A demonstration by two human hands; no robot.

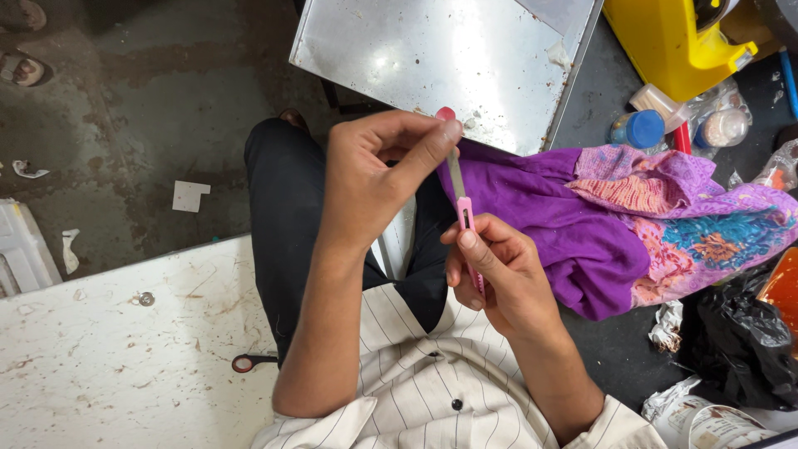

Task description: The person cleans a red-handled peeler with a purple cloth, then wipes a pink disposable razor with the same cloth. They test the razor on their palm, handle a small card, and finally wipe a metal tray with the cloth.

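Observation:
My right hand (pixel 497 270) grips the pink handle of a utility knife (pixel 463 212) with its thumb on the slider. The long metal blade sticks up out of the handle. My left hand (pixel 378 170) pinches the top of the blade between thumb and forefinger, near a small red tip (pixel 445 113). Both hands are over my lap, above black trousers and a striped shirt. A purple cloth with a colourful patterned part (pixel 598 220) lies just right of the hands.
A metal sheet (pixel 440 54) lies ahead. A worn white board (pixel 116 357) is at my left, with a scissors handle (pixel 246 362) by its edge. A yellow container (pixel 673 41), a blue-capped jar (pixel 638 129) and black plastic bags (pixel 744 341) crowd the right side.

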